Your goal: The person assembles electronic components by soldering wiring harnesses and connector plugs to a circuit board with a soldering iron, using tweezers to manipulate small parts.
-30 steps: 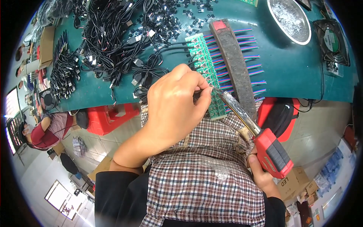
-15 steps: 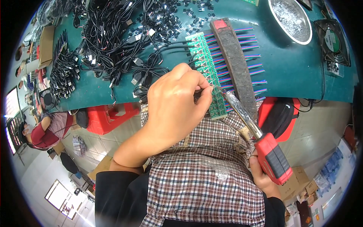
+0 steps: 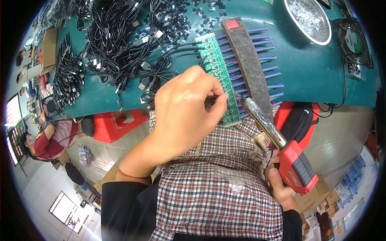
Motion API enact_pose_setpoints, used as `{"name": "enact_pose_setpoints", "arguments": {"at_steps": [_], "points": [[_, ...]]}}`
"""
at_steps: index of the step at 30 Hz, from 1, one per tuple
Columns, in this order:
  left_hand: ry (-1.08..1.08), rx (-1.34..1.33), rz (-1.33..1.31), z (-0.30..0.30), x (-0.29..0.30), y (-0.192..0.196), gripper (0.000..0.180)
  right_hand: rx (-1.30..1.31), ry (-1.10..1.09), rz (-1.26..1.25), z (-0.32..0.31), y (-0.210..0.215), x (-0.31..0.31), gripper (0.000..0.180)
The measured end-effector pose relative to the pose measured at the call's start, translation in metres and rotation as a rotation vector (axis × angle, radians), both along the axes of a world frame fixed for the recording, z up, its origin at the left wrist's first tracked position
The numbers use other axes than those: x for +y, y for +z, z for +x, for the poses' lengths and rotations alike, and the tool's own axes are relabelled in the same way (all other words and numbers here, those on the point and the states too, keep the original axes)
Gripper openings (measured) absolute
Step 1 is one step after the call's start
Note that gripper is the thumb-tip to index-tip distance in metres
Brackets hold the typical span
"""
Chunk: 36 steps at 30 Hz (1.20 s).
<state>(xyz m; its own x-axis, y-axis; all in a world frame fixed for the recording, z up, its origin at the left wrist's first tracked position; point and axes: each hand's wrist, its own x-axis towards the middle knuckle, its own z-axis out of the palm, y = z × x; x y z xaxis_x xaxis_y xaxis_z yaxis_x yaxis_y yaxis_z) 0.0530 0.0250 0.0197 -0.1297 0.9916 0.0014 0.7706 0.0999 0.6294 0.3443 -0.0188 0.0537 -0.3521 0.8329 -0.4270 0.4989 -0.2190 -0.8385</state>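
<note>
Green circuit board (image 3: 224,76) at the left hand's (image 3: 189,104) fingertips, jutting past the table's (image 3: 309,76) edge.
Left thumb and forefinger pinch together, contents unclear; the right hand (image 3: 280,188) grips a soldering iron (image 3: 277,136), tip near the board.

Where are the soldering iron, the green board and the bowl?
Soldering iron (image 3: 278,137): head view, on its metal shaft.
Green board (image 3: 219,70): head view, on its upper face.
Bowl (image 3: 320,38): head view, on its inner wall.
</note>
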Motion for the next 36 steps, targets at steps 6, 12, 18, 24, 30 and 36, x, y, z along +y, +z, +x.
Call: {"name": "enact_pose_setpoints", "arguments": {"at_steps": [6, 12, 18, 24, 30, 36], "points": [[-0.023, 0.003, -0.013, -0.002, 0.002, -0.001, 0.014, 0.077, -0.036, -0.074, 0.001, -0.001, 0.000, 0.034], [-0.050, -0.029, -0.046, -0.004, 0.005, 0.003, 0.015, 0.056, -0.100, -0.171, 0.002, 0.002, 0.000, 0.032], [-0.112, -0.037, -0.058, -0.008, 0.010, 0.004, 0.015, 0.010, -0.087, -0.228, 0.006, 0.001, -0.002, 0.032], [-0.134, -0.047, -0.051, -0.009, 0.012, 0.002, 0.014, -0.008, -0.066, -0.248, 0.005, 0.001, -0.001, 0.032], [-0.147, -0.055, -0.036, -0.008, 0.014, 0.001, 0.014, 0.001, 0.033, -0.051, 0.003, -0.005, -0.003, 0.031], [-0.142, -0.064, -0.026, -0.009, 0.013, 0.000, 0.014, 0.023, 0.121, -0.016, 0.014, -0.008, -0.002, 0.021]]}}
